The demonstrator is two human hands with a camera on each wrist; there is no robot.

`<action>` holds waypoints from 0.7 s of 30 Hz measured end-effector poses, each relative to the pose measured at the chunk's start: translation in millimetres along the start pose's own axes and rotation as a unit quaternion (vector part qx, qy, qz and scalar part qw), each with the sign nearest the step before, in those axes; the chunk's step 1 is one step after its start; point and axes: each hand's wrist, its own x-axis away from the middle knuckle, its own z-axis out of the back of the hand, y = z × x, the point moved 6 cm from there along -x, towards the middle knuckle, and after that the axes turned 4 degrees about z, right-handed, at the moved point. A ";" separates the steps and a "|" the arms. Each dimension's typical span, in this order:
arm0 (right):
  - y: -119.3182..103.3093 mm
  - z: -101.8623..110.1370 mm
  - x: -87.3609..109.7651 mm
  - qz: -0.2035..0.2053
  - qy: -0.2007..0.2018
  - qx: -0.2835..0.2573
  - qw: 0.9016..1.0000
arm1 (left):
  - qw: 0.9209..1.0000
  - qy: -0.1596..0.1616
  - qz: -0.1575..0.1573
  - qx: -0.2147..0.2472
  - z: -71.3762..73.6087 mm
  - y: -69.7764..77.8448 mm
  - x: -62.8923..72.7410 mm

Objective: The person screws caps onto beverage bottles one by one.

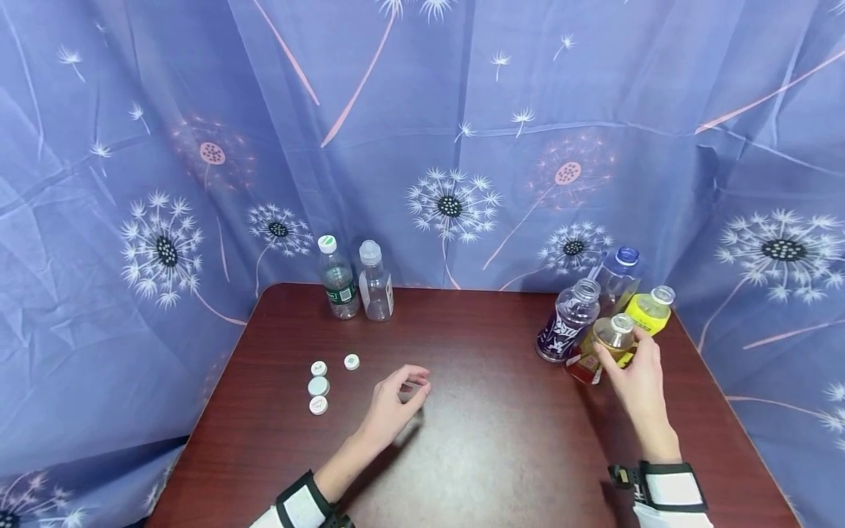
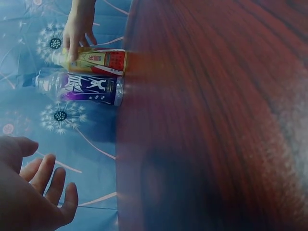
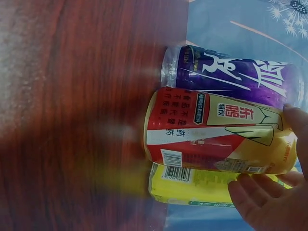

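My right hand (image 1: 637,378) holds a gold and red plastic bottle (image 3: 216,130) round its upper part, thumb on one side and fingers on the other. That bottle stands uncapped on the table at the right. Close beside it is a purple-labelled bottle (image 1: 566,323), with a yellow-labelled bottle (image 1: 650,312) and a clear bottle with a blue neck (image 1: 620,275) behind. My left hand (image 1: 392,407) hovers over the middle of the table with its fingers loosely bent and nothing in them. Several white bottle caps (image 1: 318,386) lie to its left.
At the back left stand a green-labelled bottle (image 1: 340,290) with a white cap and a clear bottle (image 1: 376,286) with a translucent top. A patterned blue cloth (image 1: 396,161) hangs along the back and sides of the dark red wooden table (image 1: 488,433).
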 end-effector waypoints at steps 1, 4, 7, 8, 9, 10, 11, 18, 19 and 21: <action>0.0 0.7 1.2 -0.004 -0.004 0.000 1.000 | 1.000 0.000 -0.002 -0.002 -0.2 -0.4 0.2; -1.3 1.5 6.1 -0.019 -0.025 0.002 1.000 | 1.000 0.005 -0.007 -0.002 0.4 -1.3 0.3; -4.4 1.2 13.9 -0.024 -0.044 0.007 0.999 | 1.000 0.006 -0.009 -0.002 0.7 -2.7 -0.1; -6.3 0.7 16.5 -0.020 -0.049 0.006 0.999 | 1.000 0.006 -0.009 -0.003 0.8 -3.1 -0.4; -8.5 -0.1 19.4 -0.015 -0.053 0.004 0.998 | 1.000 0.006 -0.009 -0.004 0.9 -3.5 -0.4; -10.8 -1.1 22.3 -0.008 -0.057 0.002 0.998 | 1.000 0.006 -0.009 -0.003 1.0 -3.7 -0.4; -13.3 -2.7 25.2 0.000 -0.060 -0.002 0.998 | 1.000 0.006 -0.009 -0.003 1.2 -4.1 0.0; -37.4 -27.8 40.9 0.057 -0.101 -0.078 0.990 | 1.000 0.014 -0.008 -0.001 4.2 -5.0 0.9; -42.0 -32.0 42.7 0.067 -0.106 -0.085 0.988 | 1.000 0.015 -0.008 -0.001 4.7 -5.1 0.8; -51.5 -40.2 46.2 0.087 -0.111 -0.093 0.986 | 1.000 0.018 -0.008 -0.004 5.5 -4.8 0.2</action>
